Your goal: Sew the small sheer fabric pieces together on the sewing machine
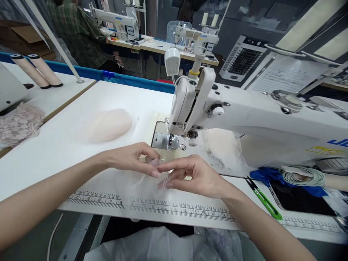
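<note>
A piece of thin sheer white fabric [141,188] hangs between my hands over the table's front edge. My left hand [138,159] pinches its upper edge between thumb and fingers. Close beside it, my right hand [190,174] grips the same fabric, the fingertips of both hands nearly touching. Just beyond them stands a white sewing machine [187,105], its presser foot over a metal needle plate [163,140]. To the left lies a pale pink moulded cup [112,124]. More pale fabric pieces [223,146] rest under the machine's arm.
Green-handled tweezers [265,201] and a dark phone [299,199] lie at the right, near a coiled pale cord [301,176]. A ruler strip [190,210] runs along the front edge. Pink lace [21,123] sits at far left. A person [77,34] works behind.
</note>
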Available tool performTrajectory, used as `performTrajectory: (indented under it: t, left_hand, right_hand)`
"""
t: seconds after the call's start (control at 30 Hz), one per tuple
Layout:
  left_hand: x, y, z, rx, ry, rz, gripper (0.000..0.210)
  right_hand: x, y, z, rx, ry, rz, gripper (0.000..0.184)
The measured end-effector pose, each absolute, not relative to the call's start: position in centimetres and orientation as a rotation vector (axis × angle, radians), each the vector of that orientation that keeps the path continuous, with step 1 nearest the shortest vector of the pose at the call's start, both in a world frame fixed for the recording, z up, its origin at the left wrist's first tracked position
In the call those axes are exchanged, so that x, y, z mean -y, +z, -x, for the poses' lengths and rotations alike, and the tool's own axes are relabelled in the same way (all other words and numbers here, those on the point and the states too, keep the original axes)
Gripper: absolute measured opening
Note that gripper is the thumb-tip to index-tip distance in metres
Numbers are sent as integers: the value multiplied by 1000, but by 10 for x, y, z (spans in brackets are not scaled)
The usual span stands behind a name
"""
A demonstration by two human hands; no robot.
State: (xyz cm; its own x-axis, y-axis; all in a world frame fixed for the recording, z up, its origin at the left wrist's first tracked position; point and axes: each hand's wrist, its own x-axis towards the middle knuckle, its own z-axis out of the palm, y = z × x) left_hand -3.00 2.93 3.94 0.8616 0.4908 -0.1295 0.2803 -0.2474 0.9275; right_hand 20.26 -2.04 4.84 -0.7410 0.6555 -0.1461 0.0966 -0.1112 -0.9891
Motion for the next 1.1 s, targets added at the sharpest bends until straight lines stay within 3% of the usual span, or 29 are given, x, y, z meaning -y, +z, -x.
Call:
performTrajectory:
  t: [0.17, 0.4, 0.57, 0.93, 1.1]
  left_hand:
    - [-26, 43, 79, -771, 208, -1753, 20]
    - [-12, 38, 137, -1247, 773, -1435, 28]
    - [-69, 47, 176, -1546, 1029, -1440, 37]
    - [-129, 0, 183, -2077, 824, -1803, 26]
    - [-118, -1, 177, -2172, 812, -2024, 33]
  right_hand:
    - [20, 49, -194, 1822, 1868, 920, 37]
    - [4, 37, -136, 1729, 1673, 914, 39]
    - [-51, 29, -65, 1576, 1465, 818, 40]
    - [-125, -15, -37, 1666, 1418, 1110, 59]
    - [-121, -11, -40, 1814, 1332, 1099, 52]
